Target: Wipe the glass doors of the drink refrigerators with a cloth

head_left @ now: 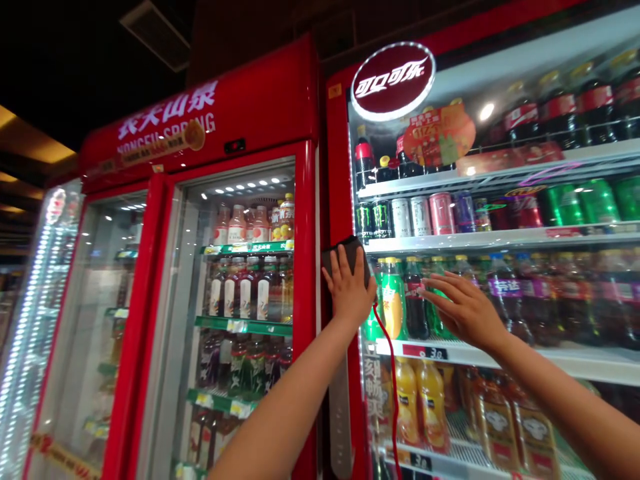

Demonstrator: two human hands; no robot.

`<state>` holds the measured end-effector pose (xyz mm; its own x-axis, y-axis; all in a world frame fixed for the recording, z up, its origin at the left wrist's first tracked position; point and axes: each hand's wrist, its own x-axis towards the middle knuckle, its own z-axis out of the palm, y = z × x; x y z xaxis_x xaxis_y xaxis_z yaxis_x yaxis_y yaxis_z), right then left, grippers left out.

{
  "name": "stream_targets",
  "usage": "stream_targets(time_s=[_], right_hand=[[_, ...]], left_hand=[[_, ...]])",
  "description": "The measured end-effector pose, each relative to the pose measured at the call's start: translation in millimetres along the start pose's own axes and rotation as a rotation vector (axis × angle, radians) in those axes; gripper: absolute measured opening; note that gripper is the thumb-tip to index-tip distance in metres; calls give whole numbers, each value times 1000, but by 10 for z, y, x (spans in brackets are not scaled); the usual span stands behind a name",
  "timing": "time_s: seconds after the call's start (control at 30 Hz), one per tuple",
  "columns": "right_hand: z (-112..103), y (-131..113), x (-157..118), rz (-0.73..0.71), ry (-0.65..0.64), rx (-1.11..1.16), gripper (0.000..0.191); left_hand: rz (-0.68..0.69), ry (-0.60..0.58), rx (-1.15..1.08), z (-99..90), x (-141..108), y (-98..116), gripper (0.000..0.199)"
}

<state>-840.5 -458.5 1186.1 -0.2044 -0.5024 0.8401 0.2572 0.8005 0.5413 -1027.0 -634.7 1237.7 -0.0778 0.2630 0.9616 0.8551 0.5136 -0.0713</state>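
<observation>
My left hand (350,290) presses a dark grey cloth (347,257) against the front of the red Coca-Cola drinks fridge (340,120), close to its left door edge. A thin red cord (393,373) hangs down from below that hand. My right hand (465,310) is raised with its fingers spread, holding nothing. Its fingertips are at or very near the fridge's glass door (565,293), level with a shelf of soft drink bottles (510,293). Whether they touch the glass I cannot tell.
To the left stands a red Nongfu Spring fridge (240,227) with bottled drinks on green-edged shelves. A further lit glass-door fridge (55,300) stands at the far left. Cans and bottles (560,207) fill the Coca-Cola fridge's shelves behind the glass.
</observation>
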Motion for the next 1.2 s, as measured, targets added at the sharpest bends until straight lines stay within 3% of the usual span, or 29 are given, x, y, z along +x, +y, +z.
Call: stream_targets(time_s=[0.07, 0.13, 0.3, 0.37, 0.43, 0.53, 0.6, 0.67, 0.8, 0.87, 0.93, 1.0, 1.1, 1.2], right_hand=[[-11, -4, 2, 3, 0, 9, 45], [-23, -12, 6, 7, -1, 5, 46], [-24, -24, 9, -4, -15, -36, 41], [-14, -22, 8, -10, -12, -50, 39], [-6, -19, 6, -9, -4, -54, 38], [-3, -15, 6, -15, 4, -45, 38], [-3, -13, 9, -22, 8, -44, 37], [4, -9, 15, -18, 4, -53, 37], [26, 5, 33, -3, -33, -67, 38], [8, 9, 39, 0, -58, -71, 39], [-49, 8, 34, -7, -114, -72, 41], [-139, 11, 6, 1, -182, -82, 43], [-295, 39, -93, 85, -199, -134, 48], [-439, 102, -239, 177, -162, -210, 54]], left_hand=[[-11, 10, -48, -61, 210, -21, 74], [-28, 10, -73, -72, 167, 10, 73], [-45, -50, -5, 55, -668, 209, 84], [-39, -77, 27, 78, -758, 228, 83], [-49, -75, 31, 52, -557, 199, 80], [-72, -6, -11, -24, -61, 153, 74], [-69, 42, -27, -37, 63, 169, 72], [-5, 46, -13, 2, -108, 212, 72], [267, -35, 25, 137, -842, 220, 77], [332, -59, 40, 143, -980, 157, 77], [315, -55, 43, 97, -825, 112, 76], [226, -20, 29, 43, -471, 161, 72], [45, 55, -19, 32, -3, 450, 66], [5, 82, -69, 144, -27, 781, 68]])
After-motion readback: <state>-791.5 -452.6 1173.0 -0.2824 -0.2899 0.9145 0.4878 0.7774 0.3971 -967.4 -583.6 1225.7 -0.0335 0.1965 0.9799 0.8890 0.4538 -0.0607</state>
